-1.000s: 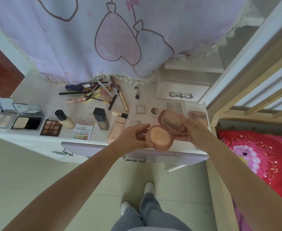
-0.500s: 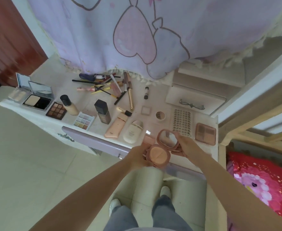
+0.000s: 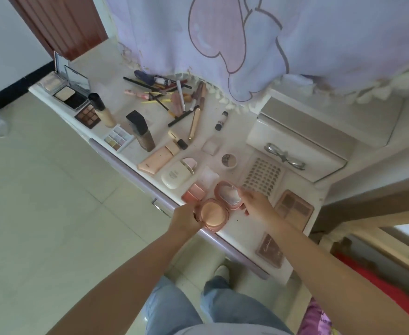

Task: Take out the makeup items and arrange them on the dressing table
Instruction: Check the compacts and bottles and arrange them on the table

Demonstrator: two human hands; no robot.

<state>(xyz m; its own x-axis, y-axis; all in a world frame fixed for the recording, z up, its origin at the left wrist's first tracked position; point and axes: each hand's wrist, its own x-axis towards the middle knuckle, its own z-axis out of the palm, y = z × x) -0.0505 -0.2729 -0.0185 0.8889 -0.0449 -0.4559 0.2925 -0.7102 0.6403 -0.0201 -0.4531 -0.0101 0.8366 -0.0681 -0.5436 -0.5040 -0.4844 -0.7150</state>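
Many makeup items already cover the table (image 3: 234, 228). Both hands set the open pink compact (image 3: 219, 209) at its near edge: left hand (image 3: 185, 217) grips the powder half, right hand (image 3: 255, 204) pinches the mirrored lid (hinged open, probably for display), its length running toward the curtain (image 3: 271, 44).

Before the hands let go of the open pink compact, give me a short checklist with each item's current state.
1. Left hand grips the base of the pink compact: ok.
2. Right hand holds the mirrored lid, which is open: ok.
3. Compact base over the dressing table top: not ok, it overhangs the front edge.
4. Base resting flat on the top: cannot tell.
5. Clear of the pink box on its left: cannot tell, they look very close.
6. Clear of the brown eyeshadow palette on its right: ok, a bare gap shows.
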